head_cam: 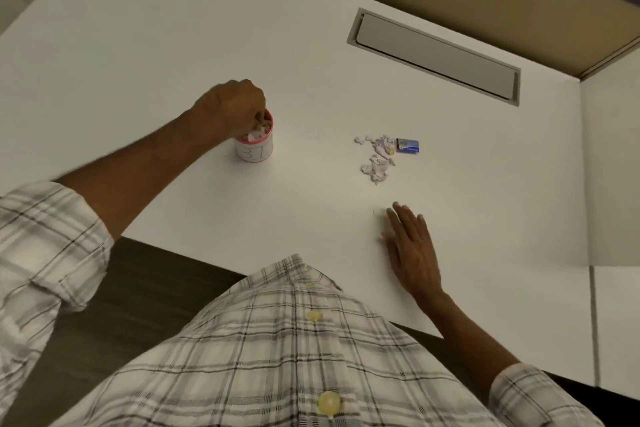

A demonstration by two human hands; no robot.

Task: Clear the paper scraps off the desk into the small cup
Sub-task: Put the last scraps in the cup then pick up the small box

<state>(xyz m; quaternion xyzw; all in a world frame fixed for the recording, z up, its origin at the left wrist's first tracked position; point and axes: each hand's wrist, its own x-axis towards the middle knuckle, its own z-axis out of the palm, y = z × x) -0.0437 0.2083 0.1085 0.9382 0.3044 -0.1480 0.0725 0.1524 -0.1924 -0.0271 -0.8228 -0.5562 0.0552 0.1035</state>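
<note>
White desk (173, 45) carried the work. Left hand (235, 107), fingers bunched, sat over the small cup (255, 146), already holding scraps. Paper scraps (377, 158) remained beside a blue box (408, 145); right hand (412, 246) lay flat, fingers extended together. Task judged partly done.

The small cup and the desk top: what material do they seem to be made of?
Small cup: probably paper or thin plastic, matte white wall with handwritten marks and a pink rim. Desk top: likely laminate, smooth white, faint sheen, no grain visible.
</note>
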